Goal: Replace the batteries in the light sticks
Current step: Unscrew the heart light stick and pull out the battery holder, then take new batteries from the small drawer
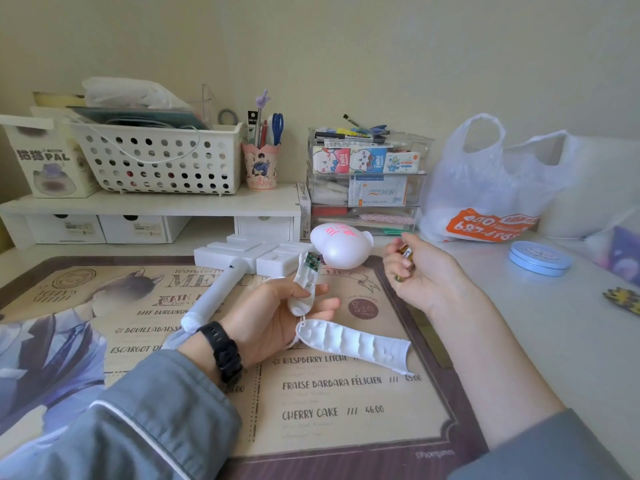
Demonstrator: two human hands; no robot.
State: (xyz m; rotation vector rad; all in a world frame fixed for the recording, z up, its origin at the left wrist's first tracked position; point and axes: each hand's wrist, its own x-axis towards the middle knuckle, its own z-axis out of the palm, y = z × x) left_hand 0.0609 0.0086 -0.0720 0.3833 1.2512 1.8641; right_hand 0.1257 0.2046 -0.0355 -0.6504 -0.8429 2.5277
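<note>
A single wide-angle head-worn camera looked forward and down from close above the desk mat (346, 410). Both forearms reached in from the bottom edge, and the shelf (149, 204) and wall filled the upper half. No second view shared the scene.
</note>
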